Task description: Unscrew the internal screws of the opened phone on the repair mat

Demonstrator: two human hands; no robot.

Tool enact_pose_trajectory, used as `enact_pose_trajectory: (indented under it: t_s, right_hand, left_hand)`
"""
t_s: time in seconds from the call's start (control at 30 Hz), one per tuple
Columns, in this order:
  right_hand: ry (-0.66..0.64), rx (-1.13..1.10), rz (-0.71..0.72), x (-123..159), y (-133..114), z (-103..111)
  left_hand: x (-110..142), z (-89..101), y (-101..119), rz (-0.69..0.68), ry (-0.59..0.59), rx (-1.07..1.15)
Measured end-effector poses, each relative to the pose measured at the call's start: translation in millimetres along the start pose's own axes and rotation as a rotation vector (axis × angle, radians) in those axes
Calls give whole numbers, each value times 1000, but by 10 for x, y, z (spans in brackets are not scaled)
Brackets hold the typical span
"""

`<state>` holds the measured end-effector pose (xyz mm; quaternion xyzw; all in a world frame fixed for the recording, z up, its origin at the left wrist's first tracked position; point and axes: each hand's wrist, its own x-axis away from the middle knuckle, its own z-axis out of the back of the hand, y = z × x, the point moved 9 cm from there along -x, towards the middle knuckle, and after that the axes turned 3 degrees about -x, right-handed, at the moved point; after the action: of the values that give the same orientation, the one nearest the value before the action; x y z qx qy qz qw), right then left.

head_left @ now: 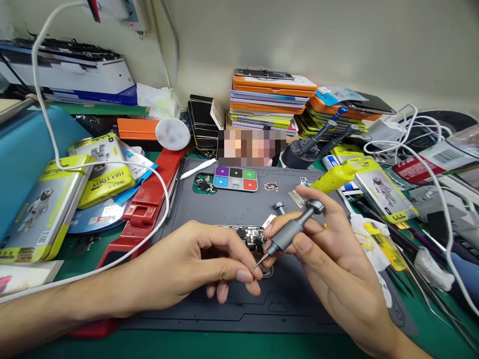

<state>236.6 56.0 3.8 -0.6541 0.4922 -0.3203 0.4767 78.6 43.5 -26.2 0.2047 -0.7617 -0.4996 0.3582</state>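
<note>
My right hand (329,259) is closed around the grey knurled handle of a precision screwdriver (290,234), with a finger bent near its cap. The thin shaft slants down to the left. At its end, my left hand (209,264) pinches the tip between thumb and forefinger; whether a small screw is there too is hidden. Beneath both hands lies an opened phone (251,234) with its circuit parts exposed, partly covered by the fingers. Around it on the dark grey work mat (202,209) are a small grey screwdriver-like piece (279,207) and a metal shield plate (271,186).
A coloured screw tray (235,179) and green circuit board (205,184) lie at the mat's back. Behind stand a tool holder (299,154) and stacked boxes (269,97). Battery packs (45,204) and a red tool (145,204) fill the left; a white cable (164,184) crosses there.
</note>
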Motion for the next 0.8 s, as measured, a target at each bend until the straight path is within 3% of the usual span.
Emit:
enact_pose_trajectory:
  t_s: [0.8]
  right_hand:
    - [20,-4,-60,4,40,32]
  left_hand:
    - [14,4,10,6,-4,-25]
